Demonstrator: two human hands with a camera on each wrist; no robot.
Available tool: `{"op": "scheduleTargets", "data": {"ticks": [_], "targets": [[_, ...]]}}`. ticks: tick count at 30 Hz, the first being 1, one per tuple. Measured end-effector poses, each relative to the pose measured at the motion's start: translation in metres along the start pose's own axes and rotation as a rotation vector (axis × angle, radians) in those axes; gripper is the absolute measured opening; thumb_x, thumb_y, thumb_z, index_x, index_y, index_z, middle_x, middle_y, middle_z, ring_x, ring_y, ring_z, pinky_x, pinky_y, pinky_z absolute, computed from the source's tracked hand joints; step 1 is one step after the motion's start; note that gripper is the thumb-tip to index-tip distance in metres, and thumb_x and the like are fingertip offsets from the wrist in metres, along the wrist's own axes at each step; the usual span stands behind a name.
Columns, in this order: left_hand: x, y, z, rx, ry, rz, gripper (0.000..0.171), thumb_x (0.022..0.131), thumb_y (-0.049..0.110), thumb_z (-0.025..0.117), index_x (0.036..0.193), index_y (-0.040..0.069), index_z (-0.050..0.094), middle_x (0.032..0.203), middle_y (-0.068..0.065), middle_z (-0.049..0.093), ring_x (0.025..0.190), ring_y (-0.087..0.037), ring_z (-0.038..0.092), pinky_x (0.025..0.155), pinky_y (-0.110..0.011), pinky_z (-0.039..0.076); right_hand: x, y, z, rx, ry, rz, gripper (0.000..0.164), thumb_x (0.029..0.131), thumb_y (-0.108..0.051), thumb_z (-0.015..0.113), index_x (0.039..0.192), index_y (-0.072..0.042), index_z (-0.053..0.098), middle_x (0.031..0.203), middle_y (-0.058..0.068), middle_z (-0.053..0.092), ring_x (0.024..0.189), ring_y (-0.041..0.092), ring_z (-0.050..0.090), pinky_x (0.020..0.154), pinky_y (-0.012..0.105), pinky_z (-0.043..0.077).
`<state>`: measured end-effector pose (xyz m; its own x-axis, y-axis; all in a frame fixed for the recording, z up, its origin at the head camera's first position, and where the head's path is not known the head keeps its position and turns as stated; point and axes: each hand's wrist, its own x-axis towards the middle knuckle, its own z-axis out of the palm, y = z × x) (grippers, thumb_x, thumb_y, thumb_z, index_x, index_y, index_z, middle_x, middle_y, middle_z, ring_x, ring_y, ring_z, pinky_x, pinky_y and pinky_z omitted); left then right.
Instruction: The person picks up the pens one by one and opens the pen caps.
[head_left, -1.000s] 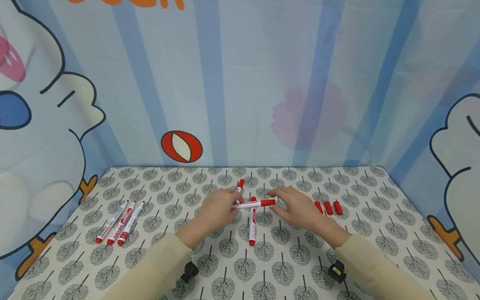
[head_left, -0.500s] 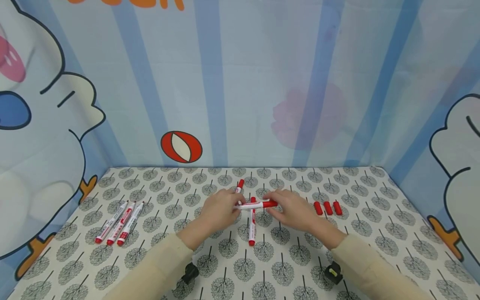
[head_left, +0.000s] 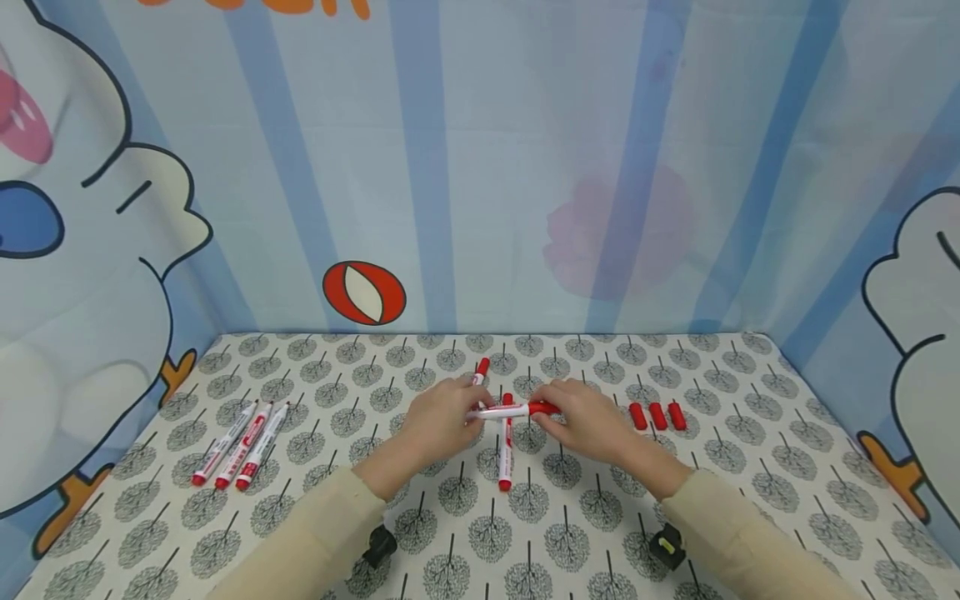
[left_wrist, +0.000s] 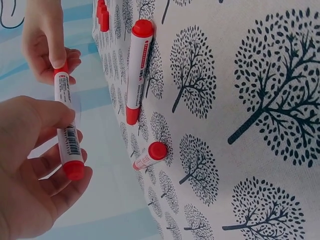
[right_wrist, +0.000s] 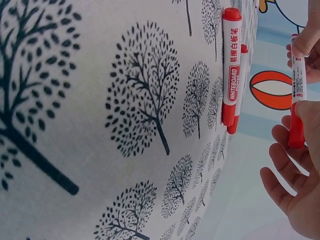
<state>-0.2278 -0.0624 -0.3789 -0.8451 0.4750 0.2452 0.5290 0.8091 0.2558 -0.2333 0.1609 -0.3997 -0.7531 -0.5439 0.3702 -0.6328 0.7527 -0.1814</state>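
My left hand (head_left: 442, 418) grips a red-and-white whiteboard marker (head_left: 504, 412) by the rear of its barrel, raised in front of me and lying roughly level. At its other end, my right hand (head_left: 581, 419) pinches the red cap (right_wrist: 296, 131) between thumb and fingers. The cap sits on the barrel. Below the held marker lies a capped marker (head_left: 506, 454) on the cloth, pointing away from me. Behind my left hand lies another marker (head_left: 480, 372), partly hidden by that hand.
Three uncapped markers (head_left: 242, 446) lie side by side at the left, dark tips facing away. Three loose red caps (head_left: 657, 416) stand in a row to the right of my right hand. A tree-patterned cloth (head_left: 566, 542) covers the table; a printed curtain (head_left: 510, 167) rises behind it.
My right hand has moved left onto the red end of the held marker and now pinches its cap. The left hand keeps its hold, nearly still.
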Motion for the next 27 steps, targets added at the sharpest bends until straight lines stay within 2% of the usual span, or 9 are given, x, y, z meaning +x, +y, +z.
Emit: {"op": "scheduleTargets", "data": {"ticks": [8, 18, 22, 27], "targets": [[-0.0013, 0.0008, -0.0011, -0.028, -0.018, -0.006, 0.023, 0.077, 0.012, 0.066, 0.099, 0.013, 0.071, 0.079, 0.005, 0.054, 0.064, -0.008, 0.046, 0.052, -0.021, 0.039, -0.0006, 0.0002, 0.0007, 0.006, 0.010, -0.002, 0.018, 0.082, -0.021, 0.068, 0.100, -0.016, 0.064, 0.084, -0.007, 0.062, 0.075, 0.008, 0.056, 0.065, 0.023, 0.047], [-0.0005, 0.0000, -0.0037, -0.040, -0.044, -0.003, 0.020, 0.080, 0.015, 0.066, 0.100, 0.013, 0.070, 0.081, 0.004, 0.063, 0.061, -0.007, 0.047, 0.052, -0.020, 0.039, -0.0005, 0.0000, -0.0005, 0.014, 0.021, -0.019, 0.017, 0.082, -0.021, 0.068, 0.098, -0.014, 0.065, 0.080, -0.007, 0.060, 0.070, 0.007, 0.053, 0.061, 0.020, 0.044], [-0.0007, -0.0016, -0.0046, -0.073, -0.064, -0.002, 0.019, 0.082, 0.015, 0.066, 0.100, 0.013, 0.070, 0.080, 0.003, 0.063, 0.059, -0.006, 0.047, 0.050, -0.020, 0.039, -0.0006, 0.0013, -0.0002, 0.028, 0.034, -0.041, 0.016, 0.082, -0.020, 0.068, 0.097, -0.014, 0.066, 0.079, -0.007, 0.060, 0.069, 0.008, 0.053, 0.060, 0.019, 0.043], [-0.0018, -0.0053, -0.0031, -0.087, -0.058, 0.035, 0.019, 0.081, 0.015, 0.067, 0.100, 0.013, 0.070, 0.083, 0.003, 0.064, 0.062, -0.005, 0.049, 0.052, -0.019, 0.041, -0.0006, 0.0029, -0.0006, 0.033, 0.024, -0.077, 0.014, 0.083, -0.020, 0.066, 0.097, -0.016, 0.066, 0.078, -0.008, 0.060, 0.066, 0.005, 0.050, 0.060, 0.019, 0.043]]}}
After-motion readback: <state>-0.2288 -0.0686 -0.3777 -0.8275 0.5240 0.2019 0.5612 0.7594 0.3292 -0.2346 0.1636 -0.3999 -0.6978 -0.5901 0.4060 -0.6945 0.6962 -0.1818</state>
